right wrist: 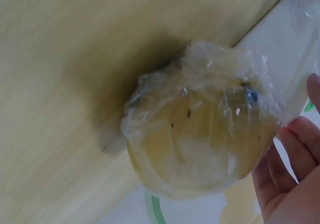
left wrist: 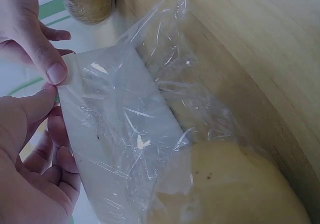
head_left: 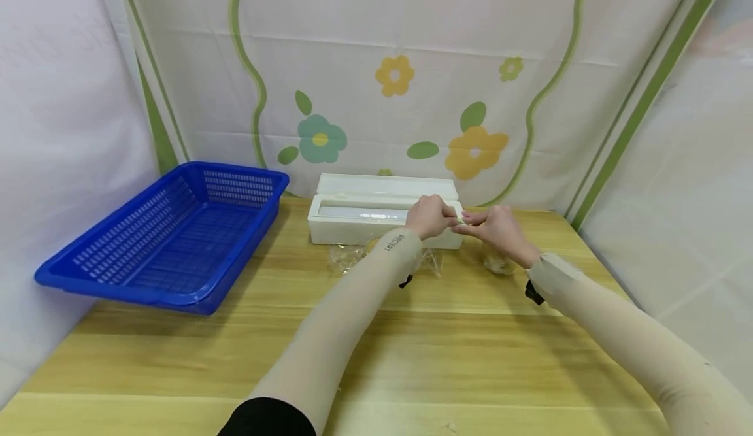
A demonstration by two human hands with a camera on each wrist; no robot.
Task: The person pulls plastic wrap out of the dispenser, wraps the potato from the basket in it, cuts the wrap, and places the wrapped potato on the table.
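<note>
A long white cling film box point(head_left: 329, 232) stands open at the back of the table, its lid point(head_left: 388, 186) tipped back. Clear cling film point(left wrist: 150, 119) drapes over its front face onto a round yellow fruit or potato point(left wrist: 230, 189). My left hand point(head_left: 432, 217), fingers curled, pinches at the film along the box's edge near its right end, by a small green spot. There my right hand point(head_left: 497, 227) grips the box's corner, thumb on the edge. What lies between the fingertips is partly hidden. Beside the right hand sits another yellow round piece point(right wrist: 200, 134), wrapped in film.
A blue plastic basket point(head_left: 202, 292) with slotted sides stands on the left of the wooden table point(head_left: 447, 357). White cloth point(head_left: 365, 31) with printed flowers hangs behind the box, and white cloth walls rise at both sides.
</note>
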